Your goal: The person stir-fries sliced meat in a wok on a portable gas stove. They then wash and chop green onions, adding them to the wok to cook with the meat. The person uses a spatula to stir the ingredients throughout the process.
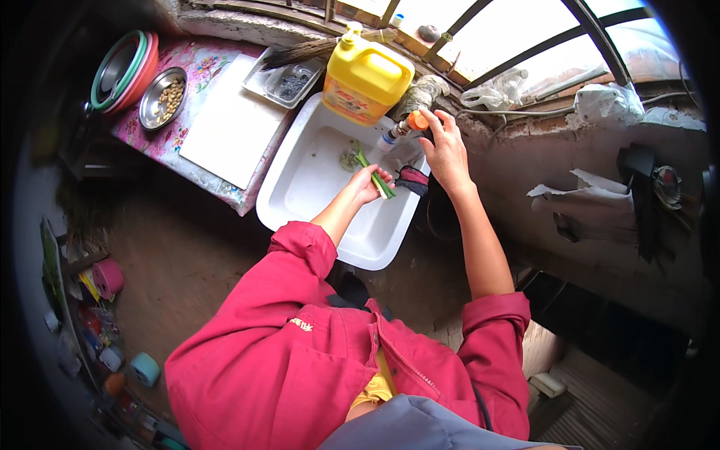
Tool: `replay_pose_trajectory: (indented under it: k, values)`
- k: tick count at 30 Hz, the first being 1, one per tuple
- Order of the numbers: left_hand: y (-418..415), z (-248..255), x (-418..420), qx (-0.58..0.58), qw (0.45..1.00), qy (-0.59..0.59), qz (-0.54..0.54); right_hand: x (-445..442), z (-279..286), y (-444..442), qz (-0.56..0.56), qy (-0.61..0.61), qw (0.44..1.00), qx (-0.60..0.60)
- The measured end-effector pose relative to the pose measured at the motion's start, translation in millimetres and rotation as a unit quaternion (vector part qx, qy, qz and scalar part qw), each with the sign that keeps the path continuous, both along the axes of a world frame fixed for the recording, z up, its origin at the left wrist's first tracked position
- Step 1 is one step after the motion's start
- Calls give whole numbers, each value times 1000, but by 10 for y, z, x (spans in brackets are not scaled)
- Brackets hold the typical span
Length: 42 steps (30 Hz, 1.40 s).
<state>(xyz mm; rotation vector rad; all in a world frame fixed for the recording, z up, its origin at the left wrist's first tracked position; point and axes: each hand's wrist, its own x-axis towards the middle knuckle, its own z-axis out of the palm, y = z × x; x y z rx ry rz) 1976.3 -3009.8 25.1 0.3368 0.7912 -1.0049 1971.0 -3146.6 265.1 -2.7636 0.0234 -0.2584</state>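
Note:
Over the white sink basin (304, 174), my left hand (365, 184) holds a short bunch of scallions (367, 163). Their green ends point towards the drain (350, 160) and the tap. My right hand (448, 152) is raised at the tap, fingers apart. Its index finger is at the orange tap handle (417, 120); whether it presses on it is hard to tell. Below the handle, the tap's spout (387, 142) points into the basin. A dark red and black cloth item (413, 180) hangs on the basin's right rim, near my left fingers.
A yellow detergent jug (368, 73) stands at the basin's back edge. On the left, a flowered tablecloth (152, 143) carries a white board (233, 124), a steel bowl of small tan pieces (163, 98), stacked basins (121, 70) and a white tray (284, 76). A brush (301, 52) lies behind.

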Motion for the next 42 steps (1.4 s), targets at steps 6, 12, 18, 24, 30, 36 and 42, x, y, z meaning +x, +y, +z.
replay_pose_trajectory:
  k: [6,12,18,24,30,36,42]
  values:
    - [-156,-363,552,65,993,22,93,98,-70,-48,48,15,998,-33]
    - [-189,-456,524,88,992,25,90,107,-167,-31,58,-22,996,-58]
    - [49,-234,-84,65,997,-30,-16,270,-214,-148,115,-49,977,-171]
    - [664,336,-565,146,970,-153,-121,460,-361,-130,102,32,966,-236]
    - [1749,1157,-1116,326,889,-320,-37,294,-110,268,18,58,939,-340]
    - [3565,1307,-2467,545,783,-295,51,-274,-221,1064,83,-116,976,-163]
    - [5190,1169,-4570,611,747,-119,235,-1105,-1016,2332,129,146,980,38]
